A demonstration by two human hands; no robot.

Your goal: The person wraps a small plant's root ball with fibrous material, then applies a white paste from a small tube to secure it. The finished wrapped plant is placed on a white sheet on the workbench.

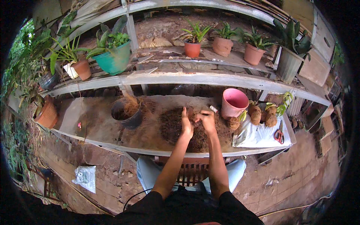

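Over a dark heap of soil (171, 123) on the table, my left hand (186, 123) is held edge-up with its fingers straight. Close on its right is my right hand (207, 120), its fingers curled towards the left palm. Something brown shows between the two hands, too blurred to name; whether either hand grips it is unclear. Just beyond the right hand lies a small white spool of thread (213, 108). To its right stands a pink plastic pot (234, 102), with a brown fibre-wrapped plant ball (233, 123) at its foot.
A black pot with brown fibre (130, 119) stands left of the soil. On the right, a white plastic bag (250, 139) bears red-handled scissors (279, 136) and wrapped plant balls (255, 115). A metal shelf rail (191, 78) crosses behind, below potted plants. A woven-pattern brown pot (47, 114) is far left.
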